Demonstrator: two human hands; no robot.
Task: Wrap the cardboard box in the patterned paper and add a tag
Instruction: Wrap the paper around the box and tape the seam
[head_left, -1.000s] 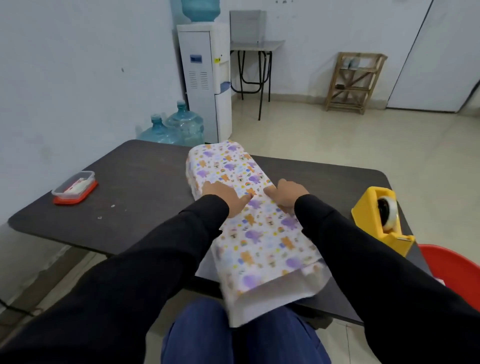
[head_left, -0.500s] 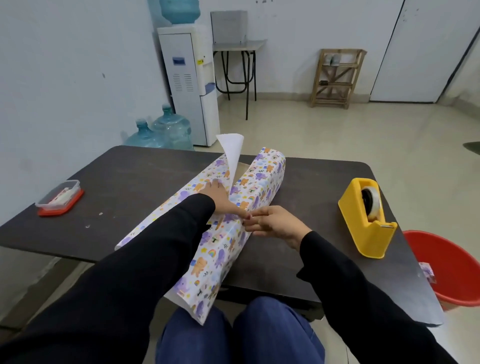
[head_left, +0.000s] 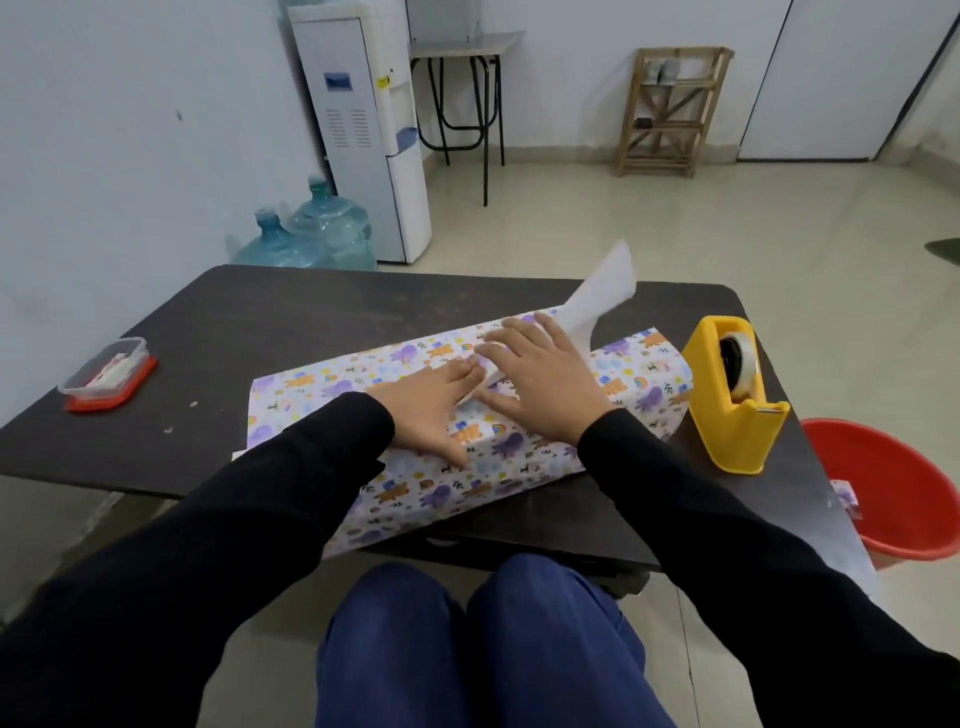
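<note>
The patterned paper (head_left: 524, 457) lies over the box on the dark bench (head_left: 291, 332), running slantwise from the near left edge toward the far right. The cardboard itself is hidden under the paper. The paper's near left end hangs past the front edge of the bench, above the person's knees. At the far right, a loose flap (head_left: 602, 291) of the paper stands up and shows its plain white underside.

Both hands lie flat on top of the wrapped shape, near its middle. The left hand (head_left: 431, 410) presses palm down with fingers stretched toward the far right; its grip is wide and flat, closed on nothing. The right hand (head_left: 540, 379) lies just beside it, fingers spread and pointing left, also flat on the paper with nothing pinched. The fingertips of the two hands meet or nearly meet over a white paper edge. Black sleeves cover both arms.

A yellow tape dispenser (head_left: 737, 405) stands on the bench just beside the right end of the wrapped shape. A small clear container with a red lid (head_left: 109, 374) sits well apart at the left edge of the bench. A red bucket (head_left: 904, 488) stands on the floor to the right. Behind the bench are two water bottles (head_left: 306, 234) and a white water dispenser (head_left: 363, 130).
</note>
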